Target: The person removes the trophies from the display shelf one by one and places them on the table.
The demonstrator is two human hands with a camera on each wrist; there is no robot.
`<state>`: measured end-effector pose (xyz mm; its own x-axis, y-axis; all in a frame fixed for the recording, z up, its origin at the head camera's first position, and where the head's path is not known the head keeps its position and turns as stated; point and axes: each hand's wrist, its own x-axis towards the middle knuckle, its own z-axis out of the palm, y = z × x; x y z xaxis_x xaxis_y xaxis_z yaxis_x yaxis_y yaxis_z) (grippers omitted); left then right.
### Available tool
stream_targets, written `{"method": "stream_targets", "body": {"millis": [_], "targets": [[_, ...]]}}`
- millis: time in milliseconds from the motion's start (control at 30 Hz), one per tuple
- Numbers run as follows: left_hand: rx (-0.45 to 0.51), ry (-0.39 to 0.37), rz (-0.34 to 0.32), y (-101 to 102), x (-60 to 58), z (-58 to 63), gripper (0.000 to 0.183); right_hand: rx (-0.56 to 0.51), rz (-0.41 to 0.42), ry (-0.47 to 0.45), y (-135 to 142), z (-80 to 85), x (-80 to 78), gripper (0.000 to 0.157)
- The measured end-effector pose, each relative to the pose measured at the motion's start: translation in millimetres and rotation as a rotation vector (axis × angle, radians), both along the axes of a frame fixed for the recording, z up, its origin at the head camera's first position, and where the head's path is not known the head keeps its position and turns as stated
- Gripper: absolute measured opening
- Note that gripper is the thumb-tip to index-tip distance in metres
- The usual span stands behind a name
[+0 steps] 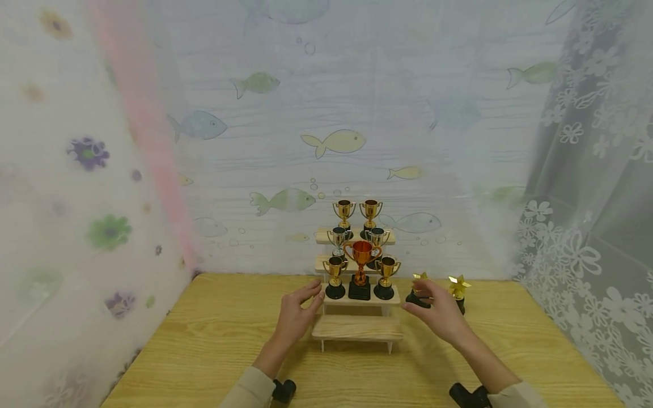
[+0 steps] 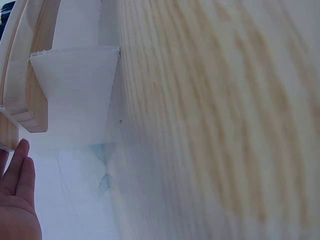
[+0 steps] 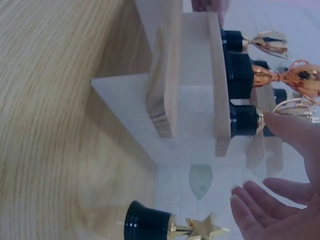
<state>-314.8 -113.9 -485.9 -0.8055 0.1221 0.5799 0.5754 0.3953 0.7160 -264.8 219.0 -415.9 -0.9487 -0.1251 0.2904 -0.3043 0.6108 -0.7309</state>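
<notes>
From where I stood, the wooden stand (image 1: 357, 327) rose in steps just below and right of the frame's centre, its lowest step nearest the person. Two gold cups (image 1: 344, 209) sat on the top step, two silver cups (image 1: 338, 237) on the next down. On the third, an orange-red cup (image 1: 362, 253) stood upright between two smaller gold trophies (image 1: 388, 268).

The left hand (image 1: 300, 310), at lower centre, was open, fingers extended beside that third step's left end; I couldn't tell whether the fingertips touched the wood. The right hand (image 1: 440, 313), right of the stand, was open too, fingers loosely bent around nothing. In the right wrist view its thumb overlapped one gold trophy's neck, though contact was unclear.

Two star trophies (image 1: 458, 287) stood on the table (image 1: 229, 323) at lower right, one partly hidden behind the right hand. A fish-patterned curtain (image 1: 285, 153) filled the upper frame.
</notes>
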Motion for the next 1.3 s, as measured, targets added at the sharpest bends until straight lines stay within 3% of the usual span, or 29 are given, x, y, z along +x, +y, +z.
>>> {"method": "stream_targets", "body": {"millis": [433, 767, 900, 1300], "targets": [[0.012, 0.017, 0.005, 1, 1.0, -1.3, 0.034, -0.042, 0.015, 0.016, -18, -5.2, -11.3, 0.063], [0.028, -0.027, -0.004, 0, 0.2, -1.1, 0.032, -0.04, 0.013, -0.01, -27, -1.6, -16.2, 0.061], [0.019, -0.003, -0.005, 0, 0.3, 0.6, 0.033, -0.051, 0.021, -0.017, -29, -2.2, -17.9, 0.061], [0.031, -0.004, -0.007, 1, 1.7, 0.5, 0.033, -0.035, -0.012, 0.007, -36, -7.6, -24.7, 0.052]]}}
